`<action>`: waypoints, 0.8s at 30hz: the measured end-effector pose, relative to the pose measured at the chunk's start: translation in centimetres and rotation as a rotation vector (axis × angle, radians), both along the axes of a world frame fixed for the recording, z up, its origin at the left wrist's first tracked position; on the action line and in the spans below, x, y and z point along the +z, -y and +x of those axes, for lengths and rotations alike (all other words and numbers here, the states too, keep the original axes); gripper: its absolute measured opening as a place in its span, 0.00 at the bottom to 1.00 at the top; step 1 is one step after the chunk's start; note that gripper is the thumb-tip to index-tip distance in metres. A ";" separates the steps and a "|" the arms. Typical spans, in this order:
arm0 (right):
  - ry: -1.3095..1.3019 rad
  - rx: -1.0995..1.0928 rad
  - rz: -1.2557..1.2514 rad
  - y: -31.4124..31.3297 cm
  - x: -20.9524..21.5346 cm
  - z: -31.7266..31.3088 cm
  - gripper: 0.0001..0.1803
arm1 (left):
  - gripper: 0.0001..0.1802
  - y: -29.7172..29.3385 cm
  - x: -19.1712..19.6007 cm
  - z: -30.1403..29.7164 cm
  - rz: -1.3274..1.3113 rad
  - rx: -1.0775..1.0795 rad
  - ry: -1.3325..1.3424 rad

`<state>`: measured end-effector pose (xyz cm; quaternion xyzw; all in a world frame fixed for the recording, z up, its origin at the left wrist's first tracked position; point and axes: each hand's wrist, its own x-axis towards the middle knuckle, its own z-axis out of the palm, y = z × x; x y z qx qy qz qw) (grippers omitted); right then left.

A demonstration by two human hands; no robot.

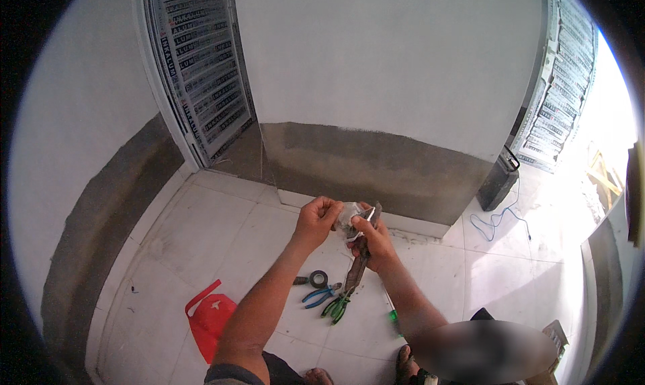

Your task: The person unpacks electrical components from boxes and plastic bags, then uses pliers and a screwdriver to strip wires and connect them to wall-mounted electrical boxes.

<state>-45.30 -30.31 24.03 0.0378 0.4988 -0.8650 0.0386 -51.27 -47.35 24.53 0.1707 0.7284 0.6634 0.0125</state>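
Note:
In front of me, both hands meet over a small clear plastic packet [349, 217] whose contents I cannot make out. My left hand [317, 222] is closed, pinching the packet's left edge between thumb and fingers. On the other side, my right hand [377, 245] is closed around a long, dirty brown strip [356, 272], its thumb pressing by the packet. The strip slants down toward the floor tools. Below lie green-handled pliers [335, 309], blue-handled cutters [318, 295] and a roll of black tape [318, 279]. A green-handled screwdriver [394, 318] rests near my right forearm.
A red bag [209, 324] lies on the tiled floor beside my left forearm. Ahead stands a white wall [396, 56] with a bare grey lower band. A black case [498, 185] and a blue cable [495, 225] are at the right. A cardboard box [556, 338] sits lower right.

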 end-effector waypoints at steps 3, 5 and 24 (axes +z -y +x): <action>-0.007 -0.081 -0.026 -0.4 0.1 0.0 0.38 | 0.19 0.2 -1.1 0.1 -0.126 -0.078 -0.175; -0.031 -0.110 -0.040 -0.7 -0.1 -0.4 0.37 | 0.20 0.0 -1.3 0.3 -0.202 -0.079 -0.184; 0.200 -0.137 -0.220 -1.7 -2.0 -2.3 0.19 | 0.14 -2.0 -1.5 1.4 -0.515 0.195 -0.644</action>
